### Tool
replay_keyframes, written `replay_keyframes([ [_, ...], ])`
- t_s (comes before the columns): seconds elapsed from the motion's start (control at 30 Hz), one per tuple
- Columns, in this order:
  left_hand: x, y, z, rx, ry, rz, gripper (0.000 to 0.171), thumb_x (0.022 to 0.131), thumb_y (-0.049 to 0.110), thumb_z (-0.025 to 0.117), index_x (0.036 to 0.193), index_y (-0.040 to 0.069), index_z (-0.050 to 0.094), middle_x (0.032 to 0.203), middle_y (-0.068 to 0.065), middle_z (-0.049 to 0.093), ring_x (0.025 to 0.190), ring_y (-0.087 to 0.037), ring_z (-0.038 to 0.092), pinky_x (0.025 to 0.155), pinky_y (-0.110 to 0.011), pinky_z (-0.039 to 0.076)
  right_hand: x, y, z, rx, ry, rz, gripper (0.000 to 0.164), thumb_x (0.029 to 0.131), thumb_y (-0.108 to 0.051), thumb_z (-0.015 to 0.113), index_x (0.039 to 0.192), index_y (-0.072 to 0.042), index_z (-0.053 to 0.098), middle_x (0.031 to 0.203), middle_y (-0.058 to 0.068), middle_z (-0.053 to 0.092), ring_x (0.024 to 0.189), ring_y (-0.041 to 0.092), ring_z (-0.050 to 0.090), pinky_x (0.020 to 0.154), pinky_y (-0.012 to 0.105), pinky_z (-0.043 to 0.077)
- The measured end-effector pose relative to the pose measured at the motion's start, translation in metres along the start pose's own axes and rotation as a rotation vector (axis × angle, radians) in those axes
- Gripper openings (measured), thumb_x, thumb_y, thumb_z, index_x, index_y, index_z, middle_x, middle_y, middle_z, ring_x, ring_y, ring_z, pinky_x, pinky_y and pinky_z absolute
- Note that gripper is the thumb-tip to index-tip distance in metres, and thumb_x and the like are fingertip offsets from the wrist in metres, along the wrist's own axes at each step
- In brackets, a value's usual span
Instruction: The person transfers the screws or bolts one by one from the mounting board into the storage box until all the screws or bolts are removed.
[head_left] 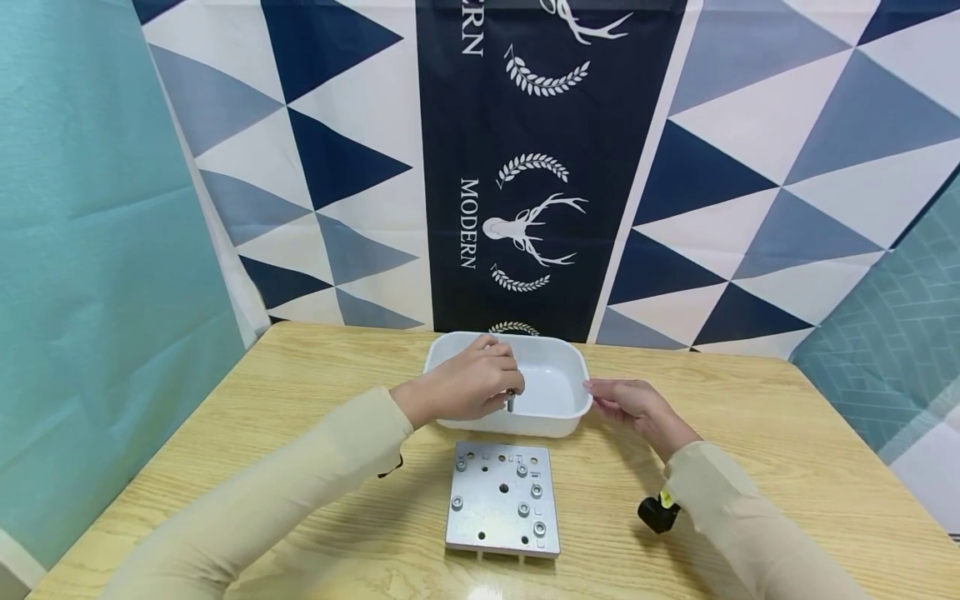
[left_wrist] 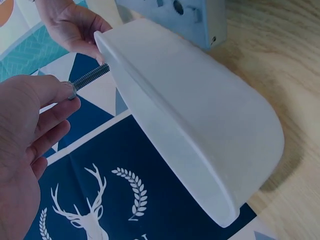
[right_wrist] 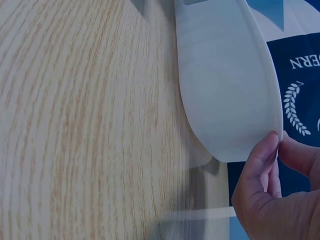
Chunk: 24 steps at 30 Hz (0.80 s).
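Observation:
My left hand is over the near side of a white plastic tub. Between its thumb and forefinger it pinches a threaded bolt, whose shank points away from the fingertips. My right hand grips the tub's right rim, thumb and fingers on either side of the wall, as the right wrist view shows. In front of the tub lies a square metal plate with drilled holes and several socket-head screws seated in it.
A wooden table carries everything. Behind it hangs a patterned cloth with triangles and deer heads. A small black device is strapped at the right wrist. Teal sheeting covers the left side.

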<state>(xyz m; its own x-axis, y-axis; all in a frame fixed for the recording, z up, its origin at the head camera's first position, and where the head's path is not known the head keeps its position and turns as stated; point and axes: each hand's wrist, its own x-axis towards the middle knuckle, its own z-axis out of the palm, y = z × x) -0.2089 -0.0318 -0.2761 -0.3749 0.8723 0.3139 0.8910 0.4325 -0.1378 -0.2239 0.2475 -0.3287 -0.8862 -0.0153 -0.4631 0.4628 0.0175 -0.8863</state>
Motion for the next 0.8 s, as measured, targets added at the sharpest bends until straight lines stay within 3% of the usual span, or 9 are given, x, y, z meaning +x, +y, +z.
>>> replay_keyframes([
  [0.1, 0.004, -0.003, -0.001, -0.005, -0.002, -0.011, 0.010, 0.087, 0.013, 0.066, 0.095, 0.016, 0.071, 0.090, 0.005, 0.071, 0.096, -0.014, 0.055, 0.091, -0.032, 0.037, 0.000, 0.000, 0.000, 0.010, 0.001, 0.001, 0.038, 0.088, -0.011, 0.067, 0.123, 0.003, 0.058, 0.071, -0.004, 0.069, 0.065, 0.004, 0.065, 0.071, 0.018, 0.056],
  [0.23, 0.010, -0.008, 0.000, 0.005, -0.014, -0.030, 0.011, 0.087, 0.012, 0.065, 0.095, 0.017, 0.071, 0.091, 0.006, 0.071, 0.097, -0.014, 0.055, 0.091, -0.032, 0.037, 0.001, 0.001, -0.001, 0.036, -0.008, -0.008, 0.007, 0.088, -0.008, 0.066, 0.093, -0.008, 0.070, 0.070, -0.003, 0.069, 0.064, 0.004, 0.065, 0.071, 0.018, 0.056],
  [0.33, 0.015, -0.012, 0.000, 0.001, -0.031, -0.053, 0.011, 0.087, 0.012, 0.065, 0.095, 0.017, 0.071, 0.091, 0.006, 0.072, 0.097, -0.013, 0.055, 0.093, -0.032, 0.037, 0.002, 0.001, 0.000, 0.042, -0.010, -0.014, 0.014, 0.088, -0.007, 0.065, 0.078, -0.015, 0.070, 0.069, -0.003, 0.069, 0.063, 0.004, 0.066, 0.070, 0.018, 0.056],
  [0.43, 0.020, -0.016, 0.000, -0.008, -0.050, -0.082, 0.011, 0.087, 0.013, 0.066, 0.096, 0.018, 0.071, 0.093, 0.006, 0.072, 0.095, -0.013, 0.055, 0.094, -0.032, 0.037, 0.002, 0.000, 0.000, 0.027, -0.006, -0.011, 0.005, 0.088, -0.008, 0.066, 0.090, -0.009, 0.071, 0.070, -0.004, 0.069, 0.063, 0.004, 0.065, 0.069, 0.018, 0.056],
  [0.6, 0.023, -0.022, 0.000, -0.021, -0.075, -0.139, 0.012, 0.088, 0.014, 0.065, 0.098, 0.019, 0.071, 0.096, 0.007, 0.073, 0.096, -0.014, 0.054, 0.095, -0.033, 0.036, 0.001, 0.000, 0.000, -0.013, 0.013, 0.006, 0.046, 0.089, -0.012, 0.067, 0.129, 0.004, 0.053, 0.072, -0.004, 0.068, 0.065, 0.004, 0.064, 0.070, 0.018, 0.056],
  [0.8, 0.028, -0.030, 0.000, -0.051, -0.071, -0.195, 0.014, 0.088, 0.014, 0.066, 0.100, 0.018, 0.072, 0.098, 0.008, 0.073, 0.095, -0.014, 0.052, 0.093, -0.033, 0.035, 0.002, 0.000, 0.001, -0.022, 0.013, 0.008, 0.053, 0.089, -0.012, 0.067, 0.135, 0.006, 0.048, 0.073, -0.004, 0.068, 0.066, 0.004, 0.063, 0.071, 0.018, 0.055],
])
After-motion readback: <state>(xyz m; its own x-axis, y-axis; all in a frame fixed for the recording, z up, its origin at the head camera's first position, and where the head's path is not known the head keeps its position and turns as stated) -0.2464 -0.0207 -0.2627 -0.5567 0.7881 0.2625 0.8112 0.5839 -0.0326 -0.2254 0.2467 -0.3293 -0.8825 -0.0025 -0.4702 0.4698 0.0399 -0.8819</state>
